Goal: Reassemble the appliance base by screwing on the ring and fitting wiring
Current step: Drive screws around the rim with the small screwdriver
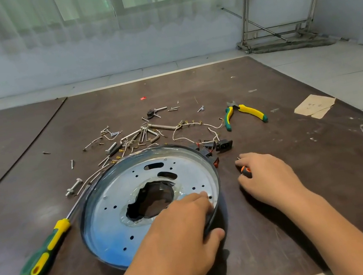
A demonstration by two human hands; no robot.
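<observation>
The appliance base (118, 223) is lying flat on the brown board (329, 184), open side up, right under the person. The left hand (179, 229) is clamping its near-right rim. The fingers are resting inside on the silvery plate (181, 169) and the thumb is hooking round the black outer edge, so the rim is being pinched between them.

Just right of that grip and clear of the base, the right hand (267, 176) is curling its fingers down over a small orange-and-black tool (245, 170), which is mostly hidden.

Beyond the grip, at the base's far-right rim, black switches and a socket (224, 145) are crowding against the edge. White wiring (188, 127) is trailing away from them.

Farther out again, hex keys (148, 133) and loose screws (111, 132) are lying scattered. Green-and-yellow pliers (244, 111) are sitting off to the right of those.

Across the base to the left of the grip, a big green-and-yellow screwdriver (43, 256) is lying with its shaft reaching the rim, and a bolt (73, 188) is lying near that shaft.
</observation>
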